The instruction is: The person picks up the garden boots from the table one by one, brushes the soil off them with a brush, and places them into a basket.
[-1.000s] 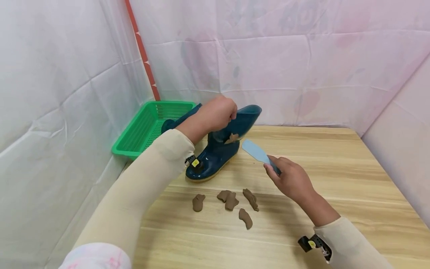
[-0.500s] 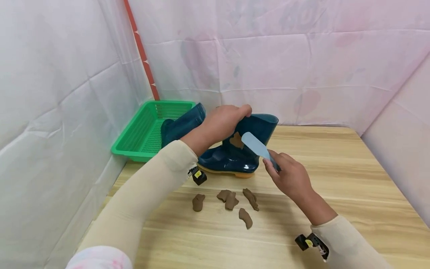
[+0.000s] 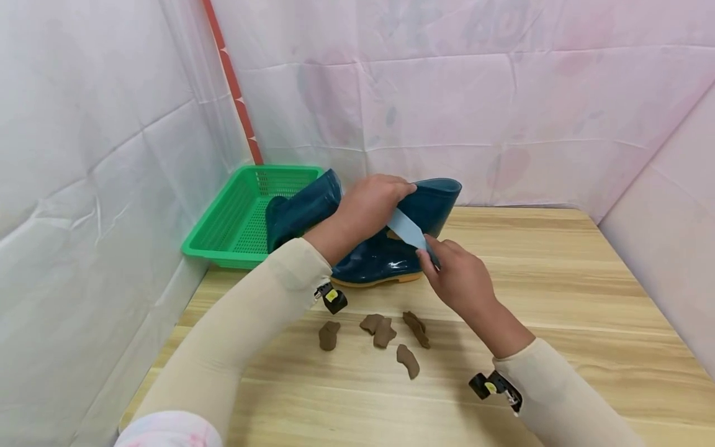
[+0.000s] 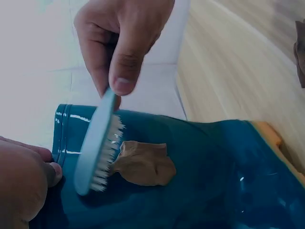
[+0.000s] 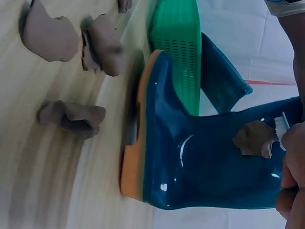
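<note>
Table (image 3: 558,298), boot (image 3: 391,257) mid; brush (image 3: 406,228) touching

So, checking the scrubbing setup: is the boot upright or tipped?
Upright: the boot stands on its orange sole on the table, left hand gripping its top.

Beneath my hands lies a pale wooden table (image 3: 558,298); white-pink sheeting (image 3: 503,105) hangs beyond them, a red strip (image 3: 237,93) far left.
</note>
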`<state>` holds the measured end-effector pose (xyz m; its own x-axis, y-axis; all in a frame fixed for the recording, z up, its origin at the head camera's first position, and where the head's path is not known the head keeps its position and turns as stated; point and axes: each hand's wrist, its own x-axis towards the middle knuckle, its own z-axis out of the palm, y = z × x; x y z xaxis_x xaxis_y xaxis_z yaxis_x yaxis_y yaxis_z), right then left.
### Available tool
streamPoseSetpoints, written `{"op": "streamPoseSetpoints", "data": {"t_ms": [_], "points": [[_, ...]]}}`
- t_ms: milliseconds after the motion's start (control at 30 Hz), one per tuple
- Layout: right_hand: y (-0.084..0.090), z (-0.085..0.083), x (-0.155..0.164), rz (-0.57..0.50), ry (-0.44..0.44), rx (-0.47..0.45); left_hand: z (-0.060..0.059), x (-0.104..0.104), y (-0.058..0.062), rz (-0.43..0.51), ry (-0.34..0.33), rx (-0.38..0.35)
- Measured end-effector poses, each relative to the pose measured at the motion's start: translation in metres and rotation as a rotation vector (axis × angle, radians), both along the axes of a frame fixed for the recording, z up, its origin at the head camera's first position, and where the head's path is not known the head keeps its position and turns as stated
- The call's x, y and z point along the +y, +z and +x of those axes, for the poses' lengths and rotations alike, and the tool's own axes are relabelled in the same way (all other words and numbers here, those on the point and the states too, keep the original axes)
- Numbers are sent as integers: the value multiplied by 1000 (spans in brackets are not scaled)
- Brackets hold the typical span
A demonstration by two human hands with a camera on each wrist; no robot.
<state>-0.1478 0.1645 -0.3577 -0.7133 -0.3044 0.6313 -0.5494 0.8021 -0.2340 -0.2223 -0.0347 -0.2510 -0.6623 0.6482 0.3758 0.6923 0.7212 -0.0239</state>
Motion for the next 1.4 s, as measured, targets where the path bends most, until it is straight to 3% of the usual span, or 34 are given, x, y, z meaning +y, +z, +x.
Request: {"op": "streamPoseSetpoints", "data": {"t_ms": [333,567,767,933,1033,1133,1233,1400], "points": [[-14,6,10,47,32,-25,-4,1,-4,26,-1,-59],[-13,6,18,-16,51,65,-6,1,-7,34,-17,-31],[-12,5,20,-32,41,65,-8,1,-10,20,-28,-8],[-16,7,24,-40,26,51,-11,-1,-12,-23,-41,127],[-18,9,28,-45,28,52,-12,-3,-12,-43,18,232],[-18,11,32,-48,30,61,-14,-7,-9,-24,85,273],[-17,12,35,-51,40,76,-15,-11,-3,53,84,224],[-18,13,35,-47,107,112,-14,-19,5,173,29,35]]}}
